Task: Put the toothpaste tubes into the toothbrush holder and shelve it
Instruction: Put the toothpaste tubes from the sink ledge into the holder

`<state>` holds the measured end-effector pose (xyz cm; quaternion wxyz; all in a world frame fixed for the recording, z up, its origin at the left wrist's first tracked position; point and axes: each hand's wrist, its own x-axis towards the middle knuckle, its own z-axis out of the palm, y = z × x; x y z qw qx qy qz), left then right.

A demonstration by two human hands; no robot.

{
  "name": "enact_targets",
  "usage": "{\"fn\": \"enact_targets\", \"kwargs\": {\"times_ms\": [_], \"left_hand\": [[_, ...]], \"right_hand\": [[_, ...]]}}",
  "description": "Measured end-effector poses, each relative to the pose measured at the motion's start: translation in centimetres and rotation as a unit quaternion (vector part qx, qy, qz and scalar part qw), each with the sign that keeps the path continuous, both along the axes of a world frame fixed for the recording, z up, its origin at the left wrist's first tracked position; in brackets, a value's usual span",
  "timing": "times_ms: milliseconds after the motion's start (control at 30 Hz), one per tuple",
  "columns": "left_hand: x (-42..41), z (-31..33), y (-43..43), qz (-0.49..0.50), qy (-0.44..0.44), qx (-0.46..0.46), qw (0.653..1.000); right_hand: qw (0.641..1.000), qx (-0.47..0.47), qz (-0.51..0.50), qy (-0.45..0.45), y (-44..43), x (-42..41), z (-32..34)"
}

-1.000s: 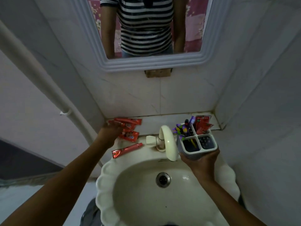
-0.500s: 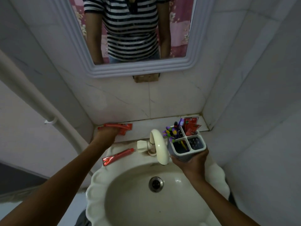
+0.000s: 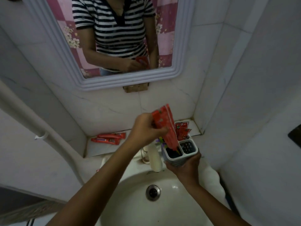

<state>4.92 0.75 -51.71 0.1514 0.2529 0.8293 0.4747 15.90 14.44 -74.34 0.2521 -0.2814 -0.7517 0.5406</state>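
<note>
My right hand (image 3: 185, 167) grips the base of a grey toothbrush holder (image 3: 180, 154) with several compartments, held over the sink's back edge. My left hand (image 3: 146, 128) is shut on red toothpaste tubes (image 3: 166, 128), and their lower ends are inside the holder's near-left compartment. More red tubes (image 3: 182, 131) stand in the far-right compartment. The near-right compartment shows only its perforated bottom. Toothbrushes with purple heads peek out behind my left hand. Two more red toothpaste tubes (image 3: 109, 138) lie on the tiled ledge at the left.
A white sink (image 3: 130, 201) with a metal drain (image 3: 152, 192) lies below my arms. The cream tap (image 3: 154, 158) stands just left of the holder. A framed mirror (image 3: 114, 46) hangs above. A white pipe (image 3: 48, 136) runs down the left wall.
My left hand has lifted toothpaste tubes off the ledge and carried them right, into the holder. The view has tilted and my left arm now hides the tube that lay on the sink rim.
</note>
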Motion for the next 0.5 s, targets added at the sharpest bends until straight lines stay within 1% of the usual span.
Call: {"fn": "enact_targets", "kwargs": {"times_ms": [100,200,267,300,333,400,433,500], "left_hand": [[0.2,-1.7,2.1,-0.084,0.068,-0.115,0.987],[0.3,-2.9,3.1,-0.128,0.127,-0.214,0.96],[0.1,-3.5,3.3,-0.146,0.145,-0.266,0.942],[-0.1,-3.6,3.3,-0.154,0.136,-0.279,0.938],[-0.3,-3.3,3.0,-0.162,0.121,-0.281,0.938],[-1.2,-2.6,1.7,-0.161,0.081,-0.236,0.955],[-1.8,-2.3,0.7,-0.143,0.06,-0.204,0.967],[-3.4,-2.4,-2.3,-0.07,0.035,-0.145,0.986]], "right_hand": [[1.0,-0.008,0.006,-0.01,0.3,-0.2,0.0],[0.999,-0.024,0.016,-0.033,0.5,-0.2,0.0],[0.999,-0.011,0.014,-0.037,0.6,-0.3,0.0],[0.999,-0.006,0.008,-0.033,0.6,-0.3,0.0],[1.0,-0.007,0.003,-0.03,0.5,-0.3,0.0],[0.999,-0.005,0.002,-0.034,0.4,-0.1,0.0],[0.999,0.001,0.002,-0.034,0.4,-0.1,0.0],[1.0,-0.002,-0.003,-0.03,0.5,-0.1,-0.3]]}}
